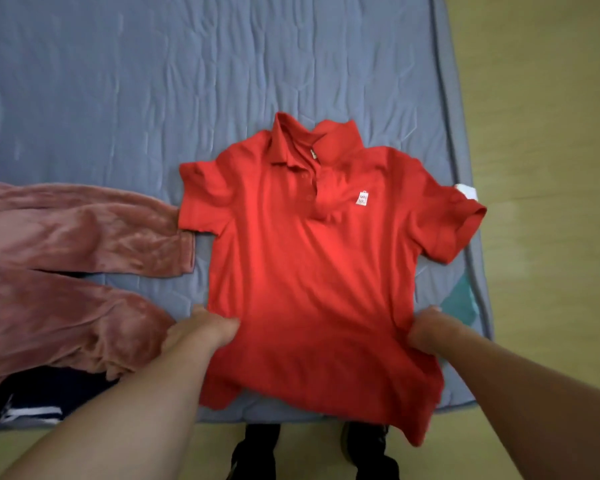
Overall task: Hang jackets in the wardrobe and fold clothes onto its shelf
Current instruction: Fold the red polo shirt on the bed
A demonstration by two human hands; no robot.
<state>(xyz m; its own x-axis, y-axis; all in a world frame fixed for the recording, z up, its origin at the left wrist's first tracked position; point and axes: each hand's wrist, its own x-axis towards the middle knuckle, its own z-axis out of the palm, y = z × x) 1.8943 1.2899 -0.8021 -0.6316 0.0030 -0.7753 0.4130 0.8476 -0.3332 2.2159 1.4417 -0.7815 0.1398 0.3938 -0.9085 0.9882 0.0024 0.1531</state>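
A red polo shirt (312, 258) lies face up on the blue-grey mattress (153, 98), collar pointing away from me, with a small white logo on its chest. Its hem hangs over the near mattress edge. My left hand (201, 327) grips the shirt's left side seam near the waist, fingers curled into the fabric. On the opposite side seam, at the same height, my right hand (426, 332) grips the cloth. Both sleeves are spread out flat.
A pink velvety garment (70, 271) lies spread to the left, its cuff almost touching the shirt's sleeve. Dark clothing with white stripes (32, 407) sits at the near left. The mattress edge runs along the right, with yellowish floor (551, 168) beyond. My dark shoes (361, 452) stand below.
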